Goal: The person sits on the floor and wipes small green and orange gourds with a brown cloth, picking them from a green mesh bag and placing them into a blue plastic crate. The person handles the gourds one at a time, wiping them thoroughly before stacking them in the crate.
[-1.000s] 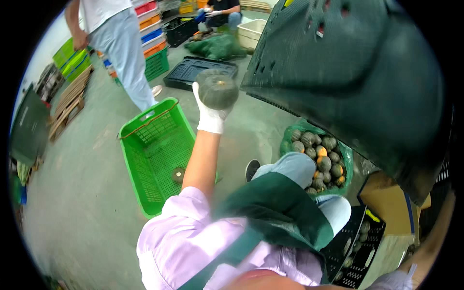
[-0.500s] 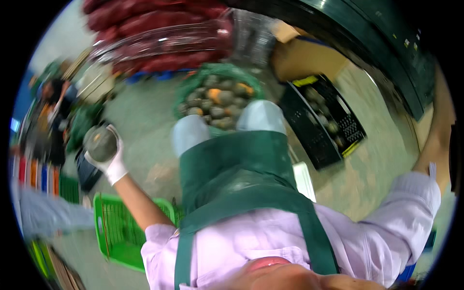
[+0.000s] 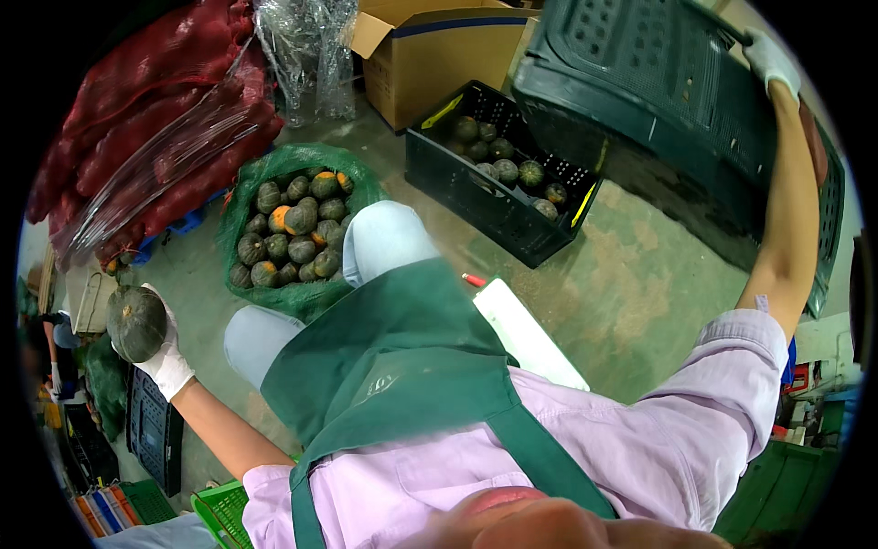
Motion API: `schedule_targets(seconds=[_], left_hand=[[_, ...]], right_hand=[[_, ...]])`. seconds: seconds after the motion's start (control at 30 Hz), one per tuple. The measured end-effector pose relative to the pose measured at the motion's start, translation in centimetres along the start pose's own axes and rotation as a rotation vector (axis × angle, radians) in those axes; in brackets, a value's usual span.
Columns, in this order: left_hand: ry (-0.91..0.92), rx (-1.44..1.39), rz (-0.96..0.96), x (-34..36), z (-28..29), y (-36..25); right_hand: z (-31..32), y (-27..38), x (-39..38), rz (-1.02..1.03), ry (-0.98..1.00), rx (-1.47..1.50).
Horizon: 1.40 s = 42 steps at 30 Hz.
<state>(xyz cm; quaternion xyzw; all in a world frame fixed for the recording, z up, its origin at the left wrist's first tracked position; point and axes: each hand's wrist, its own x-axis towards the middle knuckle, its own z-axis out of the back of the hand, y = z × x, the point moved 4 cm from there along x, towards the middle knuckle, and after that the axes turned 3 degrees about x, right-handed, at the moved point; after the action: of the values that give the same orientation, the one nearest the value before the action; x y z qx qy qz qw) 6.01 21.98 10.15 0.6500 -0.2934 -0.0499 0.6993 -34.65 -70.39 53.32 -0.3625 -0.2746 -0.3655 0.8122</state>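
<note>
In the left grip [image 3: 169, 359], clasps a dark green pumpkin [image 3: 137, 325], with white glove wrapped around its right side, left of the net [image 3: 251, 174] and lower in view. With the right grip [image 3: 771, 59], touches the rim of a big crate [image 3: 640, 110], tilted and well right of the net; cannot tell whether closed firmly on that rim. Has more pumpkins [image 3: 300, 220] heaped inside the net, mostly dark green, a few patched orange. Has a black crate [image 3: 471, 197] just right of the net, yellow at both ends, with small pumpkins [image 3: 531, 173] loose inside; a box [image 3: 448, 69] above and right of the net; red sacks [image 3: 146, 110] left of the net, partly under clear film; a white board [image 3: 530, 334] below and right of the net; a folded crate [image 3: 154, 430] and, lower, a basket [image 3: 222, 512], both below and left of the net. Wears an apron [image 3: 402, 352] over a lilac shirt [image 3: 631, 448].
</note>
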Motion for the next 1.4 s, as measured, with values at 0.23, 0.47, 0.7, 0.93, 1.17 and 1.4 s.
schedule_targets(seconds=[0.23, 0.47, 0.7, 0.93, 1.17, 1.4], left_hand=[[-0.091, -4.194, 0.502, 6.5, 7.7, -1.9], [0.059, -4.191, 0.633, 9.7, 15.6, -2.9], [0.391, -4.022, 1.147, 11.0, 17.2, -5.5], [0.671, -4.086, 0.936, 12.3, 19.6, -7.7], [0.988, -4.253, 0.901, 13.5, 21.1, -11.4], [1.318, -4.360, 0.691, 14.3, 25.1, -12.0]], right_hand=[[-9.7, -0.7, -5.3, -0.211, 0.261, -0.088], [-16.3, 0.5, -6.9, -0.526, 0.101, -0.066], [-31.6, 6.9, -11.5, -0.439, 0.339, 0.013], [-42.6, 19.0, -8.9, -0.234, 0.406, 0.117], [-52.8, 22.8, -8.1, -0.230, 0.616, 0.508], [-56.6, 30.2, -19.7, -0.222, 0.921, 0.790]])
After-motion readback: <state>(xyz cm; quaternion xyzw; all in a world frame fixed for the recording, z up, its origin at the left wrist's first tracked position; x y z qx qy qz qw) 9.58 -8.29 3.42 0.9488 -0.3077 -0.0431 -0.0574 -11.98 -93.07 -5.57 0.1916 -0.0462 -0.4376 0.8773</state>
